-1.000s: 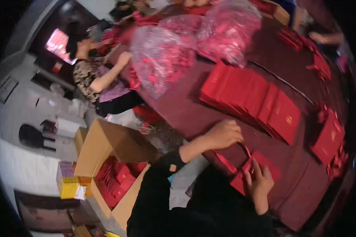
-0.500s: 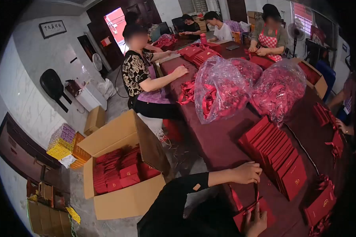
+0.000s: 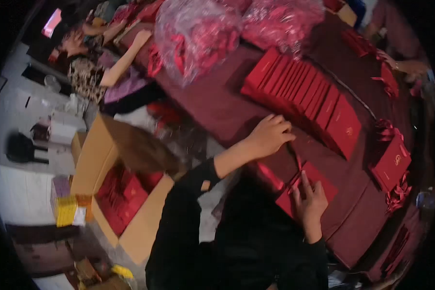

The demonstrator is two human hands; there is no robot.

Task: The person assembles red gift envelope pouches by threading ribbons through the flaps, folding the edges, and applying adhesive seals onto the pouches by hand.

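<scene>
My left hand is closed, pinching the end of a narrow red ribbon and pulling it up taut. Below it, a flat red gift bag lies near the table edge. My right hand rests over this bag, its fingertips at the ribbon where it meets the bag; the exact grip is partly hidden. Another loose ribbon piece sticks out on the bag's left side. Just beyond my hands stands a leaning row of red gift bags with gold print.
Clear plastic sacks of red ribbons sit farther up the table. A red bag with gold logo lies at right. An open carton of red packets stands on the left. Other people sit at the far left and right edges.
My view has tipped downward and swung right, so the hands appear higher in the picture. Both hands stay at the same bag, with the ribbon still stretched from my left hand.
</scene>
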